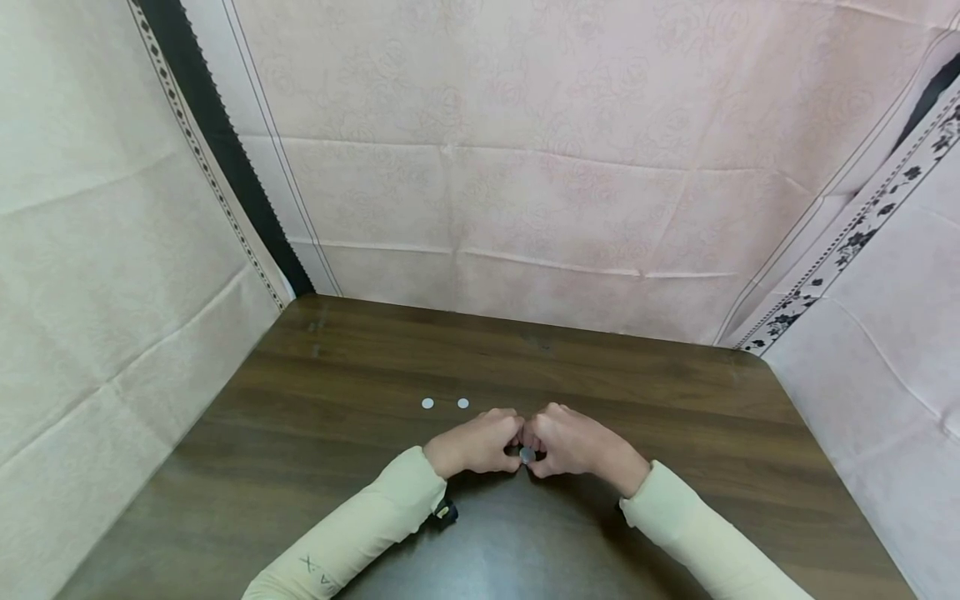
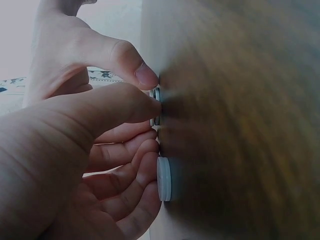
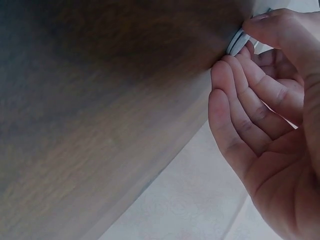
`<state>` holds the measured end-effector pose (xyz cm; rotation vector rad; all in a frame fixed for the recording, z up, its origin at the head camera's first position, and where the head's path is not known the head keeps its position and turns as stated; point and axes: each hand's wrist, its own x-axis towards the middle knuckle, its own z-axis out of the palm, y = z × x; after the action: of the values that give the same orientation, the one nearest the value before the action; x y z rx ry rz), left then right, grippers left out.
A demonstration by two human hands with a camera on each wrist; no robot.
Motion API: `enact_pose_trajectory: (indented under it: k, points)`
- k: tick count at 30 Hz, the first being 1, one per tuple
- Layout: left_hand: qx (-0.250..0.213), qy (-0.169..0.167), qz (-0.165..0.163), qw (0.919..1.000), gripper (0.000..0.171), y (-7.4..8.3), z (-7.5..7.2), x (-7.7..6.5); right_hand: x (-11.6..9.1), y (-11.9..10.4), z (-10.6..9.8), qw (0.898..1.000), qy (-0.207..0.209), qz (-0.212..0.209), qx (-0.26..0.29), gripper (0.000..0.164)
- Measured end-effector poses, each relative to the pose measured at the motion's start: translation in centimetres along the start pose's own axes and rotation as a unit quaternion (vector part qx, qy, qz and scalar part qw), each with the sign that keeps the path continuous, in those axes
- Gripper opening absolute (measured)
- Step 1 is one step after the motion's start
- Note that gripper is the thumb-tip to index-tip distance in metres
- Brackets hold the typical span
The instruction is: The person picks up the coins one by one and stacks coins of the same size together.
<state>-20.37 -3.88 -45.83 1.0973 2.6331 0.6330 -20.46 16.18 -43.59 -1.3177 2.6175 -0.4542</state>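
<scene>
Between my two hands, on the brown table, lies a small round greyish-white disc. My left hand holds it from the left, fingers curled and thumb at its near edge. From the other side my right hand grips it in the same way, the fingertips of both hands nearly meeting. Seen from the side in the right wrist view, the disc looks layered, with a dark line between pale rims. Thumbs and fingers hide part of it. Two white discs lie farther back, left of the hands.
The wooden table reaches back to a pale patterned cloth hanging behind it. More cloth hangs at the left and right sides. In the left wrist view another thick white disc stands close to the left fingertips.
</scene>
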Motion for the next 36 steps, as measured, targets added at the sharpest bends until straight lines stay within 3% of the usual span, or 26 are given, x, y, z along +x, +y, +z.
enact_pose_trajectory:
  k: [18,36]
  points:
    - [0.002,0.002,0.009,1.0,0.015,0.15,-0.12,-0.31,-0.41,0.36,-0.05,1.0,0.001,0.016,0.025,0.013]
    - [0.021,0.006,0.02,0.9996,0.017,0.38,0.07,-0.44,-0.47,0.39,-0.07,0.999,-0.006,0.037,0.031,0.015]
